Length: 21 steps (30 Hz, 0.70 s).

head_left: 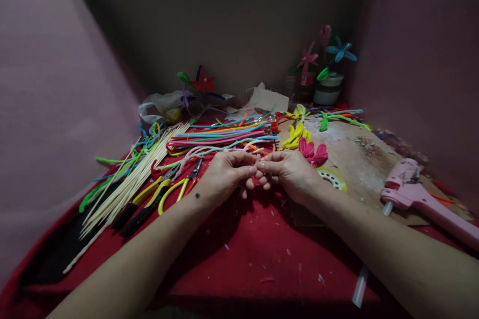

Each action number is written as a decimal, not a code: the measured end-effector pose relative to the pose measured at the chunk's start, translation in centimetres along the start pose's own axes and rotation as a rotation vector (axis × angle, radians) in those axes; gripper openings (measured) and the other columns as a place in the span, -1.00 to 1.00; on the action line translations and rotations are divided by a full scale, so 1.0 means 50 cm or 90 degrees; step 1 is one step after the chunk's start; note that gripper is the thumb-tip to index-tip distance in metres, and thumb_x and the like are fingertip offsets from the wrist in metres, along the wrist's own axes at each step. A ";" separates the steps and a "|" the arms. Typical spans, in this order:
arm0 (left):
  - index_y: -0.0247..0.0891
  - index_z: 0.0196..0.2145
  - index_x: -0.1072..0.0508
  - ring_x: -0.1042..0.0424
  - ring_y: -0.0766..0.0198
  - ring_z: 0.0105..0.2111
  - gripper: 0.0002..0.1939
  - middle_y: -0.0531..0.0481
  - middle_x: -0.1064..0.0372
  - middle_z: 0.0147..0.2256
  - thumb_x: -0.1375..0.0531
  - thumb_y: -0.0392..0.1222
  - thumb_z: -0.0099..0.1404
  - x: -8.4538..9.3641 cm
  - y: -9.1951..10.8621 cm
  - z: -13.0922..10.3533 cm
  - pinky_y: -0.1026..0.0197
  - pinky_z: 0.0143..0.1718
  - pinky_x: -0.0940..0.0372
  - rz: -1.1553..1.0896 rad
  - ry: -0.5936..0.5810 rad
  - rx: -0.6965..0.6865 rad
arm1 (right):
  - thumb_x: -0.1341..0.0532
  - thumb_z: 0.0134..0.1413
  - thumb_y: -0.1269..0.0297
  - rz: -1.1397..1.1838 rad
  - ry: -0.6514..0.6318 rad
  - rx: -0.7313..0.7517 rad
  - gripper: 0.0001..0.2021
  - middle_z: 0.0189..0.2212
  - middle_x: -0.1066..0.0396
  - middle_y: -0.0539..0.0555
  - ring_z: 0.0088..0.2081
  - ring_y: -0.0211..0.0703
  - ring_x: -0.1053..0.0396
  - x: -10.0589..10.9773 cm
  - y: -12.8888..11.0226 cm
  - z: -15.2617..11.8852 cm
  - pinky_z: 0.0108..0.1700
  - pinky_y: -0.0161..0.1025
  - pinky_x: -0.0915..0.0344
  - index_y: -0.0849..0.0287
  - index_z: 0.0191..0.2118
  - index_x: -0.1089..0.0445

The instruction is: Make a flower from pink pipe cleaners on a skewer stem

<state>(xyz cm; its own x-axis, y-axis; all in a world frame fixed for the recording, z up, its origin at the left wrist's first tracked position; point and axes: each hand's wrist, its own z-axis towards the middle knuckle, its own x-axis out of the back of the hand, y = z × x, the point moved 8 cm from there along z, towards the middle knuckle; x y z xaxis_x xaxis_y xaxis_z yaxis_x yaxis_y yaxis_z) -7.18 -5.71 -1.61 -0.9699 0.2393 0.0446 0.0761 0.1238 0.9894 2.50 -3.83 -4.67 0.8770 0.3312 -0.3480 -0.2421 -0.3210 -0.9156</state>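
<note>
My left hand and my right hand meet above the red cloth, fingertips pinched together. Between them is a small pale pink fuzzy piece, mostly covered by the fingers. Both hands are closed on it. Just beyond lie many coloured pipe cleaners. Right of my right hand are pink fuzzy petals and yellow ones on a brown board. A yellow tape roll is partly hidden behind my right forearm.
Wooden sticks, black-and-yellow pliers and yellow-handled scissors lie at left. A pink glue gun rests at right. Fuzzy flowers stand at the back, some in a jar. Scraps dot the red cloth.
</note>
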 end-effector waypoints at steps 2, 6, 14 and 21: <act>-0.39 -0.33 -0.43 -0.30 0.43 -0.65 -0.80 0.01 -0.38 -0.51 -0.24 -0.30 0.02 -0.003 -0.004 0.000 0.39 -0.71 -0.24 -0.024 -0.030 0.019 | -0.27 -0.16 0.41 0.006 0.001 0.004 -0.90 -0.64 -0.39 0.05 -0.64 -0.35 -0.32 0.000 0.000 0.000 -0.60 -0.40 -0.25 0.28 -0.54 -0.32; -0.37 -0.25 -0.39 -0.30 0.44 -0.66 -0.75 -0.02 -0.39 -0.49 -0.23 -0.33 0.05 -0.004 -0.014 0.004 0.41 -0.73 -0.23 -0.082 -0.079 0.033 | -0.27 -0.17 0.38 -0.001 0.005 0.001 -0.90 -0.64 -0.39 0.04 -0.65 -0.36 -0.30 -0.001 0.003 -0.002 -0.61 -0.40 -0.25 0.27 -0.54 -0.33; -0.38 -0.21 -0.37 -0.30 0.45 -0.67 -0.74 -0.02 -0.38 -0.47 -0.19 -0.33 0.09 0.008 -0.021 0.016 0.38 -0.72 -0.25 -0.152 -0.119 0.048 | -0.29 -0.24 0.37 0.007 -0.012 0.024 -0.89 -0.65 -0.37 0.01 -0.67 -0.38 -0.26 0.000 -0.008 0.001 -0.62 -0.40 -0.21 0.27 -0.54 -0.34; -0.36 -0.28 -0.34 -0.31 0.43 -0.64 -0.75 0.08 -0.33 -0.53 -0.24 -0.24 0.06 0.016 0.014 0.011 0.36 -0.67 -0.26 0.040 -0.001 -0.050 | -0.28 -0.26 0.42 0.025 -0.003 0.028 -0.92 -0.66 -0.36 0.00 -0.68 -0.38 -0.24 0.010 -0.004 0.008 -0.63 -0.39 -0.18 0.25 -0.53 -0.36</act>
<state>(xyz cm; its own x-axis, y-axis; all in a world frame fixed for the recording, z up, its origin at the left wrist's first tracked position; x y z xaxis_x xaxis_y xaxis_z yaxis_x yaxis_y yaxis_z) -7.79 -4.88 -0.96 -0.9633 0.2462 0.1071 0.1187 0.0327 0.9924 2.80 -3.27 -4.76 0.8643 0.3239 -0.3849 -0.2948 -0.2940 -0.9092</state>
